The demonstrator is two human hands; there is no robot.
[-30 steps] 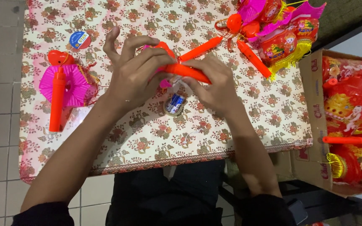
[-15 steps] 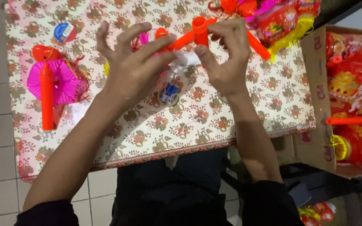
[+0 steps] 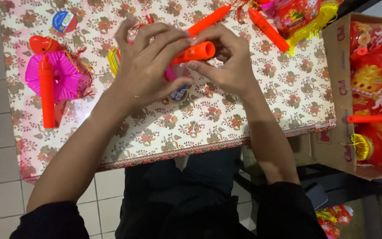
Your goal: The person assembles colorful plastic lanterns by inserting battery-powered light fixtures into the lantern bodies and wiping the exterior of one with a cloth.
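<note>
Both my hands hold an orange plastic tube point(image 3: 196, 52) above the flowered tablecloth point(image 3: 208, 119). My left hand point(image 3: 149, 66) wraps over its left part, with a pink piece showing under the fingers. My right hand point(image 3: 228, 59) pinches the tube's open right end. A small round tape roll point(image 3: 178, 94) lies on the cloth just under my hands.
A pink paper lantern with an orange handle point(image 3: 47, 86) lies at the left, a round blue-and-red sticker roll point(image 3: 64, 21) above it. More orange sticks point(image 3: 268, 30) and red-yellow lanterns point(image 3: 301, 13) lie at the top right. A cardboard box point(image 3: 337, 84) of red lanterns stands at the right.
The tube has turned from held up between my fingertips to lying level in both hands. My hands have closed together over it, lower toward the table.
</note>
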